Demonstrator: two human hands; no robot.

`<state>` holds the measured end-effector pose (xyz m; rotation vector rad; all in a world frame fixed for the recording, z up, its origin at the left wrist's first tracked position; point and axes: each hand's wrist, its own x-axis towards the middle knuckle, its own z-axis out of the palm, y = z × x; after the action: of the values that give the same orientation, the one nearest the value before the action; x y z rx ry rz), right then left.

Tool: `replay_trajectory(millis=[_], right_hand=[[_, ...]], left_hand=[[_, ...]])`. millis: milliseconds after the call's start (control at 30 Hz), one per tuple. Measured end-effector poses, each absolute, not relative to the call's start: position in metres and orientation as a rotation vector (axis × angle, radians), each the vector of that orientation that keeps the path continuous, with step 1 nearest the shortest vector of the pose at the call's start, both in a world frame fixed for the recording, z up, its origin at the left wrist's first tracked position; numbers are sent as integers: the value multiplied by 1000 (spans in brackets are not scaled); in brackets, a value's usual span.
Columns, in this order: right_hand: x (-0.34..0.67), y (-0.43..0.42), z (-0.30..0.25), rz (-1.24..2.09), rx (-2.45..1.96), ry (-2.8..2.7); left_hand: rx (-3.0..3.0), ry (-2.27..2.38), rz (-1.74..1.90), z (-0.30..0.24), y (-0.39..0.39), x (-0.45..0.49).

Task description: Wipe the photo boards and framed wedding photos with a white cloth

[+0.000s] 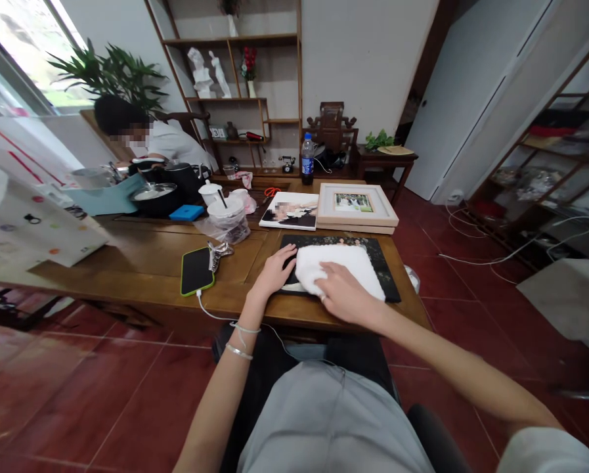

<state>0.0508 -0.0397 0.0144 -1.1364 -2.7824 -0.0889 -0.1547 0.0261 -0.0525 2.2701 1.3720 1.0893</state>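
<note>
Head view: white cloth [356, 266] lies beneath right grip [342, 292].

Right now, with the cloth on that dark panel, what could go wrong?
1. Panel slip: the dark panel lies close to the table's front edge; pressure from the right hand on the white cloth might shift it, though the left hand rests at its left side.
2. Scratch: the ring on the right hand could scrape the surface.
3. Snag: the phone's cable hangs past the front edge and might catch.
</note>
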Motion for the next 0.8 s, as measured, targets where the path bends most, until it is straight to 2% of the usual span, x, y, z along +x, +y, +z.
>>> replay_trajectory(millis=[133,233,600,800], right_hand=[[43,-81,12,11,-1026,-2824],[43,-80,15,40,-1042,-2815],[63,33,6,-12,-1547,-2473],[43,-4,0,-1,-1265,-2674]], left_hand=[[2242,1371,1087,-52,27,-156],[2240,1369,1083,-52,28,-156],[2250,1400,1111,-53,27,-154],[2186,1375,1178,-46,24,-152]])
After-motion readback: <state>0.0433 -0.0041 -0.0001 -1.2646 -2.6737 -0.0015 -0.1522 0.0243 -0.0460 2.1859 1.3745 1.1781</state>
